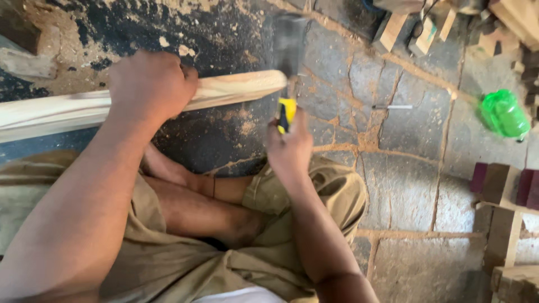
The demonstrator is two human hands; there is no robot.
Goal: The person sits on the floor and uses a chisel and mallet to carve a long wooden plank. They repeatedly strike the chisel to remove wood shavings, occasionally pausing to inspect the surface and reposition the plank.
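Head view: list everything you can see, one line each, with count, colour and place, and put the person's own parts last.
wooden stick: one, pale, lying across the upper left, its end near the middle
hammer: one, dark blurred head, yellow and black handle, upright at the stick's end
stone floor: grey slabs with sawdust in the joints, right half
sawdust patch: tan, top left
green plastic bottle: one, on the floor at right
nail: one, pale metal, on the floor right of the hammer; kind uncertain
wood offcuts: several, brown and dark red, right edge and top right
shorts: khaki, bottom middle
crossed legs: bare, below the stick
left hand: grips the stick
right hand: grips the hammer handle
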